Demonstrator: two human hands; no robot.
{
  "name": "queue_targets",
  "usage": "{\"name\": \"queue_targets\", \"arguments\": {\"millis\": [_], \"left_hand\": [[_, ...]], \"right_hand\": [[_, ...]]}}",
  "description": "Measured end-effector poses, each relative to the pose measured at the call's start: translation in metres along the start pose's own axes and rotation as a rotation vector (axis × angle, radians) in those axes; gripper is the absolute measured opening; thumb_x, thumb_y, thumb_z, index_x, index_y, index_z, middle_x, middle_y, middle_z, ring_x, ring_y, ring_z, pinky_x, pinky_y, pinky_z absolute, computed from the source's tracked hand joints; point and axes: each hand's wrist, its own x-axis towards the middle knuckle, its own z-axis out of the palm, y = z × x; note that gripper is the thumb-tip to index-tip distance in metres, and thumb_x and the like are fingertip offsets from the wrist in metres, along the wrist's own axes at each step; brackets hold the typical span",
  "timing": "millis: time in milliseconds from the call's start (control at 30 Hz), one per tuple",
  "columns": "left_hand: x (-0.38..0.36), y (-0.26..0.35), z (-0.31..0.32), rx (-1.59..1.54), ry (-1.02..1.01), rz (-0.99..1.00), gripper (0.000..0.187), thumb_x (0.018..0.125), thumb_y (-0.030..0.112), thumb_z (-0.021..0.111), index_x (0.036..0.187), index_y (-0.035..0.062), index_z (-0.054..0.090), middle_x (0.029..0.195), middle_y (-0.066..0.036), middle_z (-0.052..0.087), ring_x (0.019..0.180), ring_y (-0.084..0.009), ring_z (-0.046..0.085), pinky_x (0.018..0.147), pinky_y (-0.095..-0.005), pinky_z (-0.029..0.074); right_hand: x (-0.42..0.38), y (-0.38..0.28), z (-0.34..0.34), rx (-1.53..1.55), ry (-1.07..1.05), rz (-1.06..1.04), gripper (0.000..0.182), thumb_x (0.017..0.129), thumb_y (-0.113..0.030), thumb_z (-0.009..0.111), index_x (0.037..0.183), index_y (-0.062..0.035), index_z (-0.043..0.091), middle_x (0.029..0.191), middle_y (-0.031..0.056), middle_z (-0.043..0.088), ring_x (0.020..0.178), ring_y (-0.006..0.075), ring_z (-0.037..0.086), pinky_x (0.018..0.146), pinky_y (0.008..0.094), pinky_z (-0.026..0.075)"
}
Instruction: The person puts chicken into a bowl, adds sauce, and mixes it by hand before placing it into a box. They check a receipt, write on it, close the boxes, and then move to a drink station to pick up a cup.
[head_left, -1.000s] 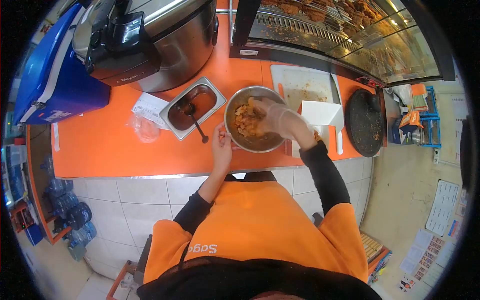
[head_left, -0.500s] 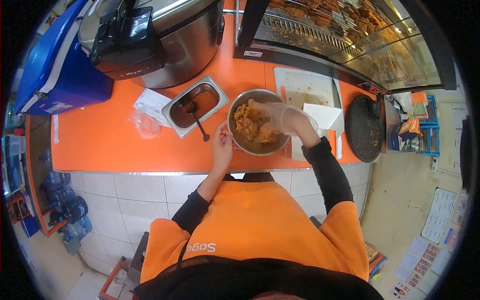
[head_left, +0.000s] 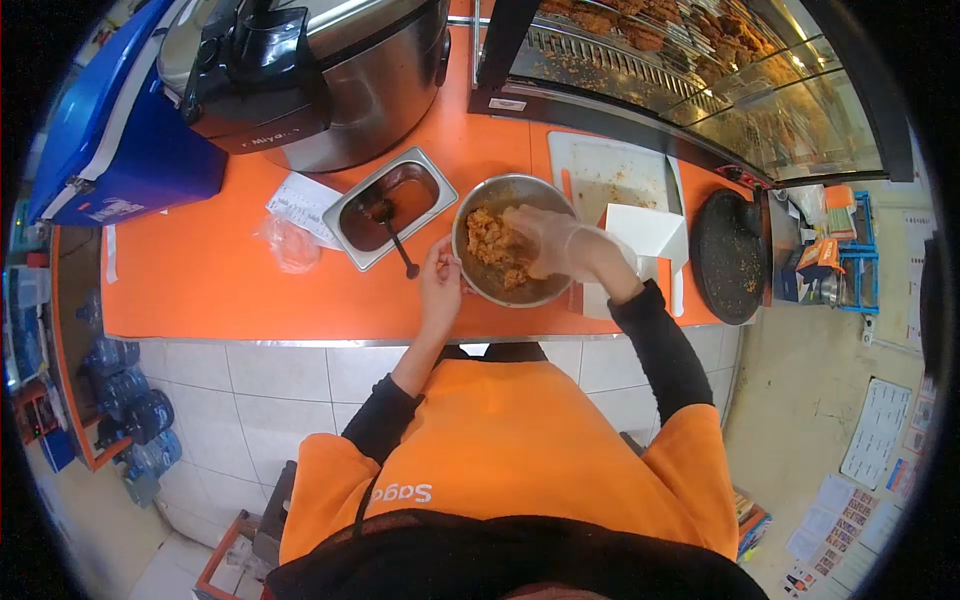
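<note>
A round metal bowl (head_left: pixel 515 298) stands on the orange counter with brown, coated food pieces (head_left: pixel 490 238) inside. My left hand (head_left: pixel 442 280) grips the bowl's left rim. In a clear plastic glove, my right hand (head_left: pixel 562 245) reaches into the bowl at the right side of the food; its fingers are blurred, so whether they close on a piece is not clear. Left of the bowl sits a rectangular metal tray (head_left: pixel 361 262) of dark red sauce, with a dark spoon (head_left: pixel 400 250) leaning over its edge.
An open white box (head_left: pixel 640 232) and a white cutting board (head_left: pixel 605 150) lie right of the bowl, beside a round black tray (head_left: pixel 727 255). Behind are a large cooker (head_left: pixel 375 90), a blue cooler (head_left: pixel 130 130) and a glass food cabinet (head_left: pixel 690 70). Crumpled plastic (head_left: pixel 292 247) lies left.
The food in the bowl has shifted and gathered more to the left. My right hand has moved slightly within the bowl, while my left hand stays at the rim.
</note>
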Motion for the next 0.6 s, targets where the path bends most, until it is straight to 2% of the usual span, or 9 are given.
{"name": "queue_targets", "arguments": {"millis": [67, 133, 167, 267, 300, 400, 433, 533, 600], "left_hand": [[0.0, 0.0, 0.0, 0.019, -0.01, 0.008, 0.031, 0.092, 0.006, 0.041, 0.124, 0.0071, 0.043, 0.094, -0.003, 0.043, 0.071, -0.0114, 0.06, 0.05, -0.0221, 0.054], [0.001, 0.0, 0.001, 0.028, -0.016, 0.012, 0.032, 0.092, 0.006, 0.042, 0.124, 0.0069, 0.044, 0.093, -0.003, 0.043, 0.071, -0.0109, 0.059, 0.049, -0.0215, 0.053], [0.001, 0.0, 0.0, 0.031, -0.015, 0.009, 0.032, 0.092, 0.006, 0.042, 0.124, 0.0068, 0.044, 0.093, -0.003, 0.043, 0.07, -0.0104, 0.059, 0.049, -0.0212, 0.053], [0.003, 0.0, -0.004, 0.058, -0.01, 0.015, 0.032, 0.092, 0.006, 0.042, 0.124, 0.0065, 0.044, 0.093, -0.003, 0.045, 0.068, -0.0092, 0.058, 0.048, -0.0203, 0.052], [0.004, -0.001, -0.004, 0.068, -0.01, 0.017, 0.032, 0.092, 0.006, 0.042, 0.124, 0.0064, 0.044, 0.093, -0.003, 0.045, 0.067, -0.0088, 0.058, 0.048, -0.02, 0.051], [0.004, 0.001, -0.002, 0.115, 0.005, 0.042, 0.032, 0.092, 0.007, 0.042, 0.124, 0.0062, 0.045, 0.091, -0.003, 0.047, 0.066, -0.0082, 0.058, 0.047, -0.02, 0.05], [0.004, 0.001, -0.002, 0.102, -0.011, 0.047, 0.032, 0.092, 0.007, 0.042, 0.124, 0.0063, 0.045, 0.09, -0.003, 0.047, 0.066, -0.0082, 0.058, 0.047, -0.0201, 0.05], [0.005, -0.003, -0.003, 0.086, -0.025, 0.062, 0.031, 0.092, 0.007, 0.042, 0.123, 0.0064, 0.045, 0.088, -0.003, 0.048, 0.066, -0.0082, 0.058, 0.048, -0.0204, 0.05], [0.007, -0.006, -0.005, 0.112, 0.011, 0.07, 0.03, 0.093, 0.008, 0.042, 0.123, 0.0062, 0.045, 0.088, -0.003, 0.05, 0.068, -0.008, 0.058, 0.049, -0.0205, 0.051]], "right_hand": [[0.003, 0.004, 0.027, -0.16, 0.042, 0.044, 0.055, 0.074, -0.019, 0.061, 0.125, -0.0086, 0.044, 0.128, 0.0141, 0.045, 0.114, 0.0345, 0.044, 0.094, 0.0374, 0.04], [0.011, -0.007, 0.051, -0.175, 0.114, 0.1, 0.055, 0.073, -0.015, 0.063, 0.125, -0.013, 0.044, 0.133, 0.0118, 0.039, 0.12, 0.0368, 0.039, 0.094, 0.04, 0.04], [0.01, -0.006, 0.049, -0.132, 0.181, 0.035, 0.058, 0.072, -0.008, 0.063, 0.126, -0.0122, 0.042, 0.129, 0.0134, 0.044, 0.118, 0.0353, 0.043, 0.095, 0.0386, 0.039], [0.0, 0.0, 0.025, 0.358, 0.161, -0.021, 0.059, 0.07, -0.006, 0.063, 0.125, -0.0108, 0.043, 0.124, 0.0152, 0.048, 0.113, 0.0331, 0.047, 0.095, 0.0368, 0.039], [0.002, 0.014, 0.026, 0.312, 0.104, -0.057, 0.059, 0.069, -0.005, 0.065, 0.124, -0.0105, 0.044, 0.121, 0.0161, 0.05, 0.109, 0.0315, 0.05, 0.094, 0.036, 0.04], [-0.004, -0.006, -0.009, 0.026, 0.048, -0.058, 0.062, 0.067, -0.006, 0.067, 0.124, -0.0109, 0.044, 0.119, 0.0158, 0.051, 0.109, 0.0324, 0.05, 0.093, 0.0367, 0.041], [0.0, -0.029, -0.021, 0.001, 0.036, 0.051, 0.059, 0.066, -0.011, 0.069, 0.12, -0.0116, 0.048, 0.115, 0.0147, 0.052, 0.108, 0.0318, 0.051, 0.091, 0.038, 0.043], [0.009, -0.031, 0.015, -0.147, 0.331, -0.186, 0.053, 0.065, -0.015, 0.07, 0.115, -0.0141, 0.053, 0.11, 0.0132, 0.054, 0.106, 0.0309, 0.052, 0.089, 0.0394, 0.043], [0.026, -0.019, 0.031, -0.153, 0.136, -0.176, 0.04, 0.064, -0.015, 0.067, 0.103, -0.0145, 0.059, 0.107, 0.0105, 0.057, 0.1, 0.0305, 0.055, 0.087, 0.04, 0.043]]}}
